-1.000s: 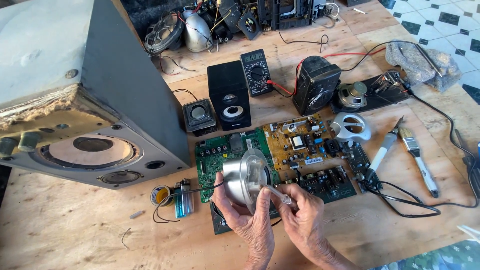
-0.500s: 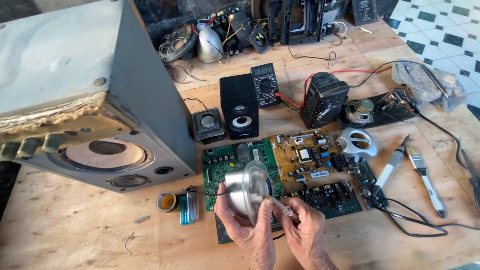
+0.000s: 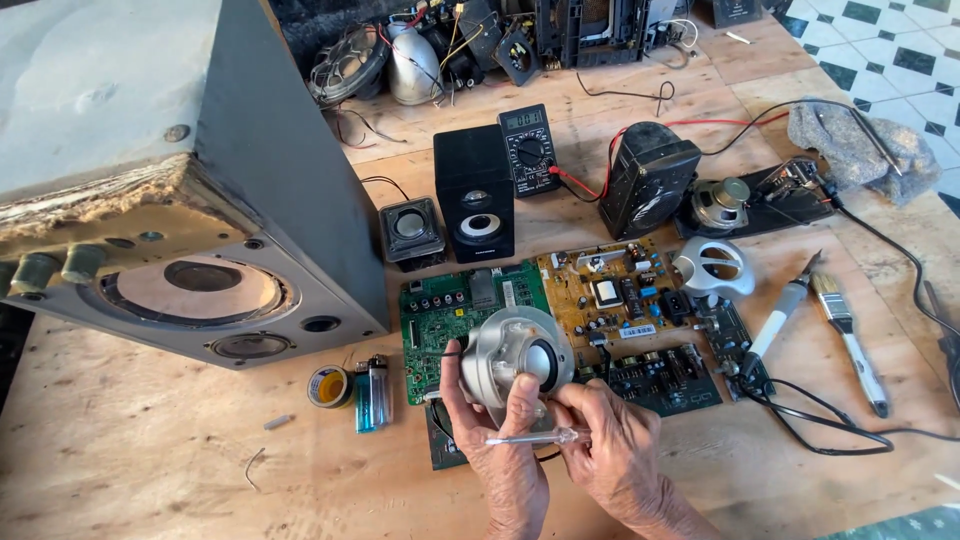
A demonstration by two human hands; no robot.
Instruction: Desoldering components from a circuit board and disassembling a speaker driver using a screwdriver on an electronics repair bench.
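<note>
Two hands low centre, both raised off the worktop (image 3: 150, 470), wrists coming in from the near edge. Left hand (image 3: 505, 465) stands upright, fingers (image 3: 452, 378) curled round the left and near side of a small silver round speaker housing (image 3: 512, 355), thumb on its near rim; housing is tilted, dark opening facing right and toward the camera. Right hand (image 3: 610, 450) sits just right of it, fingers pinched shut on a clear-handled screwdriver (image 3: 535, 437) lying roughly horizontal, its left end pointing across the left hand's knuckles. Hands touch or nearly touch at the thumbs.

Housing is held above the near edge of a green circuit board (image 3: 440, 315), with a yellow-brown circuit board (image 3: 610, 290) just right of that and a dark board (image 3: 665, 375) near it.

Around: big grey speaker cabinet (image 3: 200, 200) far left, solder reel (image 3: 328, 386) and blue lighter (image 3: 366, 398) left of the hands, two small black speakers (image 3: 475, 195) and a multimeter (image 3: 528, 148) beyond the boards, soldering iron (image 3: 780, 315) and paintbrush (image 3: 848, 340) on the right.
</note>
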